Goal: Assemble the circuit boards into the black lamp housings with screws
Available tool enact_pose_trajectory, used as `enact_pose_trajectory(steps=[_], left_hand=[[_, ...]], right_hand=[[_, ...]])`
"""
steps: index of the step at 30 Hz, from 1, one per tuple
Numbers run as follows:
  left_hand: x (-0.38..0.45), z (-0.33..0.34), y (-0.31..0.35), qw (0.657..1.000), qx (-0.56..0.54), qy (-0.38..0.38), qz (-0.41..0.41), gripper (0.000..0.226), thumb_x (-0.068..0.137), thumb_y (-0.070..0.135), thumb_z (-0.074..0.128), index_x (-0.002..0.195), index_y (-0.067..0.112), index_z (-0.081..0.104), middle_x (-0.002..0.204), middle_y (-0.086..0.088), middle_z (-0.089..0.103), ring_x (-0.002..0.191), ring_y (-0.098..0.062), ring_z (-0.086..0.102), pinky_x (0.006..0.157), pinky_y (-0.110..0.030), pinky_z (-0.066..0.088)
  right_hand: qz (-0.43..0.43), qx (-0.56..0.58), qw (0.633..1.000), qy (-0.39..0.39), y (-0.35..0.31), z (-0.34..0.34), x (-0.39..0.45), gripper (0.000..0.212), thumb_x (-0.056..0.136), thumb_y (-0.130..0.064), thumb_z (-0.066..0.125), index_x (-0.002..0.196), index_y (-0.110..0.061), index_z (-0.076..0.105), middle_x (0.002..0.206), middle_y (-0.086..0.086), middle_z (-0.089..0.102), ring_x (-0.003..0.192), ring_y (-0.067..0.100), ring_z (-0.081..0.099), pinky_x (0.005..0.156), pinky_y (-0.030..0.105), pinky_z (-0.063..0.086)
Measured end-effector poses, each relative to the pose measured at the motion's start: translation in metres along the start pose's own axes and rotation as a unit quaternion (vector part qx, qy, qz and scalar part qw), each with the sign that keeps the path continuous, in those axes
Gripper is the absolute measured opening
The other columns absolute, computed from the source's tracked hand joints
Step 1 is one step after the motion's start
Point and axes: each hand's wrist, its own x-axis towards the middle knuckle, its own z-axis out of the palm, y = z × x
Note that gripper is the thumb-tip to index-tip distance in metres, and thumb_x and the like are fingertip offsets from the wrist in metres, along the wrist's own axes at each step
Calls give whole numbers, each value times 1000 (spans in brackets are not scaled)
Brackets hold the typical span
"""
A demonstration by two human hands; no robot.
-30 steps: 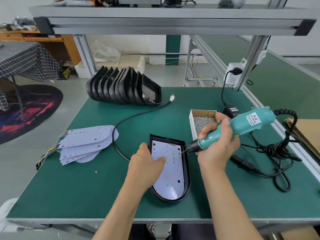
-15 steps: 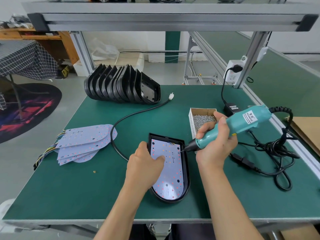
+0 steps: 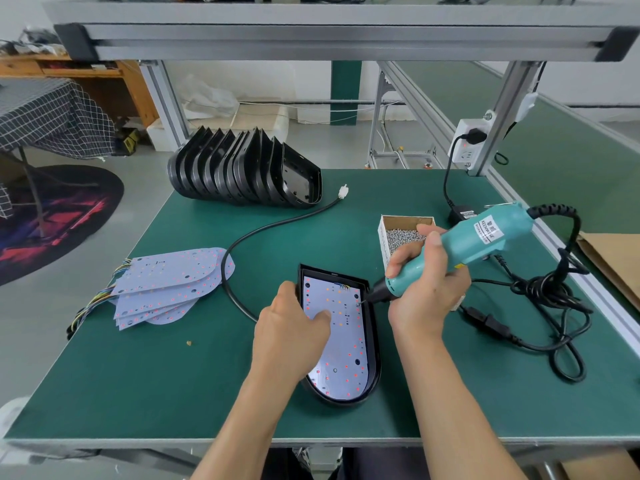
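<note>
At centre right of the frame, a small cardboard box (image 3: pixel 391 226) is sitting heaped with silvery screws (image 3: pixel 403 238). Just below centre, a glossy black D-shaped lamp housing (image 3: pixel 373 344) is cradling a pale circuit board (image 3: pixel 341 344) dotted with red. The left hand (image 3: pixel 289 337) is lying over the housing's left edge, fingertips pressing on the board. The right hand (image 3: pixel 427 289) is wrapping round a teal electric screwdriver (image 3: pixel 460 249), its tip touching the board's upper right edge.
</note>
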Motion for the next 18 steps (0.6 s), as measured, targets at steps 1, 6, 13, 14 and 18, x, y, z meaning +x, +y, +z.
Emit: enact_pose_trajectory(steps=[1,6,13,14,18], left_hand=[[0,0,0,1000,1,2,0,29,89,38,67,95,17,48,86,1,61,85,-23,58,70,-39,49],[0,1,-1,1000,7,4,-6,29,89,38,67,95,17,47,85,1,60,82,-22,57,65,-37,44],[0,1,0,1000,7,4,-7,28,88,37,67,95,18,47,85,2,59,80,-13,53,63,-35,41],[0,1,1,1000,10,5,-7,29,88,37,67,93,18,46,84,2,59,78,-11,52,60,-34,39],[0,1,1,1000,13,7,-7,30,89,37,67,91,18,44,82,1,58,77,-9,51,60,-35,38]], right_hand=[[-1,-11,1000,2,-1,2,0,11,92,-35,62,85,-28,67,56,4,58,43,23,45,52,26,41],[7,-40,999,18,-2,6,1,17,90,-32,64,75,-39,65,52,3,55,41,22,43,51,25,40],[15,-59,998,11,1,6,1,13,89,-31,65,77,-34,62,51,4,53,39,22,42,48,24,40],[16,-59,998,10,1,6,1,13,89,-31,65,77,-34,62,51,3,54,39,22,42,47,24,39],[23,-52,998,11,1,6,2,14,89,-30,66,76,-35,62,51,3,54,38,22,42,46,24,38]])
